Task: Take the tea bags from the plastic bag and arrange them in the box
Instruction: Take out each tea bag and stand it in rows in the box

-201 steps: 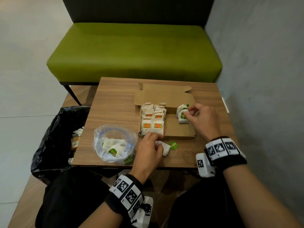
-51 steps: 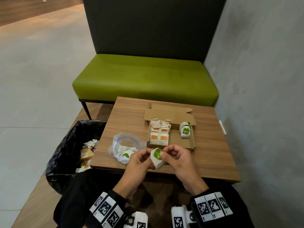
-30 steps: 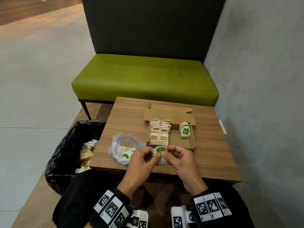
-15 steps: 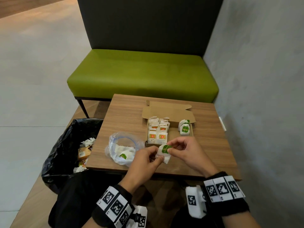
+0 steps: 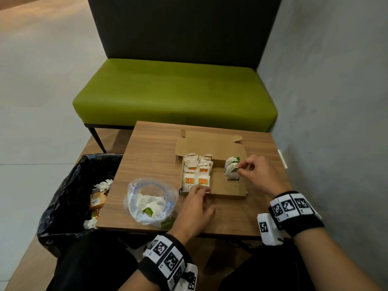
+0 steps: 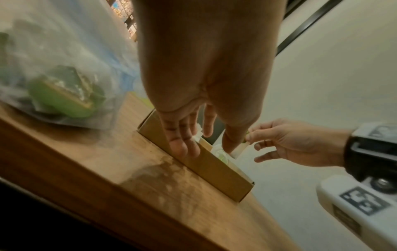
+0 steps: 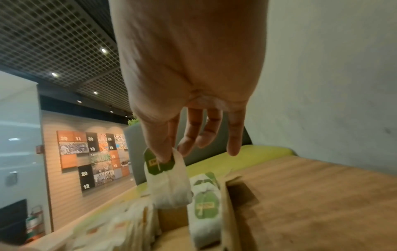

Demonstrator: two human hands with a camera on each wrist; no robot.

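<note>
green-tagged tea bag [image 5: 232, 172], earlier pinched by both hands before the box [image 5: 224, 195], is now going in, right hand [image 5: 255, 172] pinching it; left hand [image 5: 196, 208], fingers straight, touching the box.

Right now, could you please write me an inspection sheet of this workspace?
Surface: wooden table, bare wood around the box.
Job's things: cardboard box open, orange-tagged tea bags in rows at its left, green-tagged tea bags at its right; plastic bag left of the box, tea bags inside.
Clutter: black bin bag beside the table, holding wrappers.
Grippers: right hand pinches a green-tagged tea bag over the box; left hand rests its fingers on the box's near wall.
Cables: nothing seen.
Surroundings: green bench, grey wall.
</note>
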